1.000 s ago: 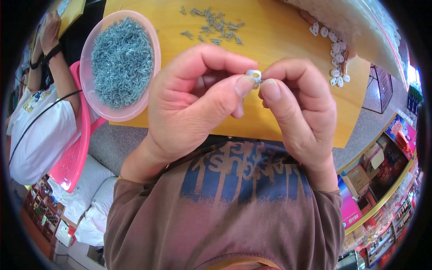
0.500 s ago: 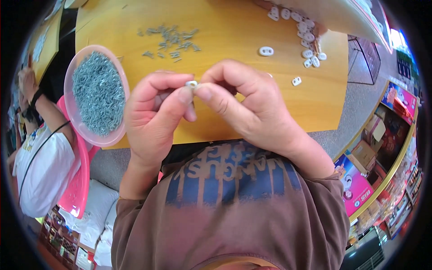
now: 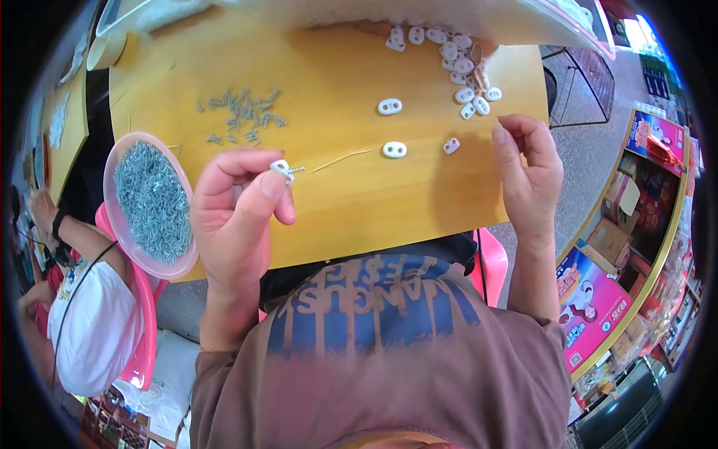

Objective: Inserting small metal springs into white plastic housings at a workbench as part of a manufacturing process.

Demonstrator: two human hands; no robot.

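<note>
Between the thumb and forefinger of my left hand [image 3: 239, 206] is a small white two-hole cord lock piece [image 3: 281, 169]. A thin metal spring [image 3: 298, 169] sticks out of it to the right. My right hand [image 3: 532, 172] hovers over the right edge of the table, fingers loosely curled and apart, with nothing visible in it. Nearest to it on the table is a small white two-hole piece [image 3: 451, 146]. Further left lie a white oval two-hole piece [image 3: 395, 150] and, behind that, another white oval [image 3: 390, 106].
Loose springs [image 3: 243, 111] are scattered at the back left. A pink bowl [image 3: 187, 258] full of springs stands at the table's left edge. Several white pieces [image 3: 464, 67] lie heaped at the back right, below a large pale tray [image 3: 516, 34]. Another person's arm [image 3: 90, 239] is at far left.
My hands have parted: the right has moved off to the right, while the left keeps the white piece. The spring in it now shows, as does an oval piece on the table.
</note>
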